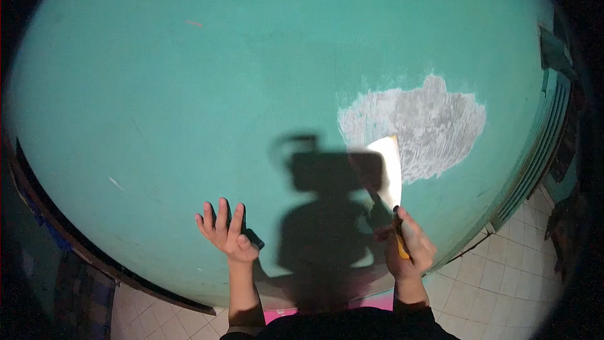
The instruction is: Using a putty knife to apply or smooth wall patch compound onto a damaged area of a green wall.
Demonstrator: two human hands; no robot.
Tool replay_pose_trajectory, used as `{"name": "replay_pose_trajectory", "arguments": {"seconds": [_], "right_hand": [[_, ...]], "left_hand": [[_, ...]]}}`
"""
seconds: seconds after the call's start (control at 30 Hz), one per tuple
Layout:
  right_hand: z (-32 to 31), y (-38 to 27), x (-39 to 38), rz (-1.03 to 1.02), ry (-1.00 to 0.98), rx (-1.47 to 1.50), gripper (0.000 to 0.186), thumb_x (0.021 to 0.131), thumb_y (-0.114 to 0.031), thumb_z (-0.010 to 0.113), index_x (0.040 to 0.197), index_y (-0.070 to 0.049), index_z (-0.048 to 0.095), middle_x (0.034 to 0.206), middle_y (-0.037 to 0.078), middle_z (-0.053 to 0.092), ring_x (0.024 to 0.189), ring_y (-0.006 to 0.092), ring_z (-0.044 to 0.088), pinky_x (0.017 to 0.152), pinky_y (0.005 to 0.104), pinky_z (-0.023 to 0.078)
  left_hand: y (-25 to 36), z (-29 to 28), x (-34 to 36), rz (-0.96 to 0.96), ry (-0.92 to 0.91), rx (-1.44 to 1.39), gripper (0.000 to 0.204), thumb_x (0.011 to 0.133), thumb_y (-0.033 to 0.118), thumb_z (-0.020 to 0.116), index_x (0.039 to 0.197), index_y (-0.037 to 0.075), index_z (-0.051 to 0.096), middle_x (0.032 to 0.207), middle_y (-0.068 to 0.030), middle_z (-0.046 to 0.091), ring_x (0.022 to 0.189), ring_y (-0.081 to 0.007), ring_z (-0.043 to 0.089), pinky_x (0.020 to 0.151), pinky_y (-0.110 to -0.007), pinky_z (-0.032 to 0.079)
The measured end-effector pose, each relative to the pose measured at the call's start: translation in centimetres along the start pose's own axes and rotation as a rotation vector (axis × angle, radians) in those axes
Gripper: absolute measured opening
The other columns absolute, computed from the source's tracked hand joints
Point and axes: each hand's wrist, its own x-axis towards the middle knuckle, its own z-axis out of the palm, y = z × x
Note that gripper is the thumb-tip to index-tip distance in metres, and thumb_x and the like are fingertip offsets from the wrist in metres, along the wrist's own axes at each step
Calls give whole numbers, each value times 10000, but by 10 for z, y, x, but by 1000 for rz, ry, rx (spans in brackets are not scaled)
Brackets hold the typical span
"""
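Observation:
My right hand (412, 245) is closed round the black-and-yellow handle of a putty knife (391, 167). Its wide, bright blade points up, with the tip over the lower left edge of a rough grey-white patch (440, 119) on the green wall (189, 107). Whether the blade touches the wall I cannot tell. To the left, my left hand (226, 234) is raised in front of the wall, empty, with its fingers spread. A dark shadow of a head and shoulders falls on the wall between my hands.
Pale floor tiles (478, 277) show at the lower right and lower left. Something pink (280, 315) lies low in front of me. A stepped green moulding (535, 145) borders the wall on the right, and a dark edge (82, 239) curves along the lower left.

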Motion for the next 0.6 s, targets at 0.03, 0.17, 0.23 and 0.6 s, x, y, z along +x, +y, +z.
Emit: {"name": "replay_pose_trajectory", "arguments": {"seconds": [0.03, 0.17, 0.23, 0.6], "right_hand": [[3, -1, 4, -49, 35, -79, 398, 763, 150, 531, 1120, -24, 544, 1078, 263, 566, 711, 270, 654, 589, 333, 562], [2, -26, 24, -121, 22, -298, 270, 711, 148, 564, 944, 17, 603, 965, 225, 629, 662, 222, 659, 560, 276, 546], [2, -34, 18, -76, 25, -299, 252, 692, 123, 591, 919, 17, 621, 971, 199, 635, 724, 240, 659, 621, 280, 541], [3, -61, 25, -19, -6, -336, 322, 639, 122, 590, 938, 14, 639, 1030, 194, 620, 817, 267, 654, 689, 285, 524]], "left_hand": [[-1, -1, -1, -3, -8, 1, 500, 913, 319, 203, 1129, 120, 607, 1294, -88, 479, 1272, -322, 325, 1064, -488, 111], [-3, -2, -3, -2, -2, 2, 503, 915, 322, 198, 1129, 125, 609, 1298, -88, 475, 1272, -319, 326, 1065, -482, 113], [-2, -3, -3, -3, -7, -1, 503, 916, 320, 196, 1129, 128, 609, 1298, -89, 475, 1271, -319, 328, 1065, -482, 113], [0, -11, -2, -16, -3, 0, 499, 916, 317, 198, 1120, 136, 616, 1284, -79, 490, 1266, -315, 337, 1062, -484, 116]]}}
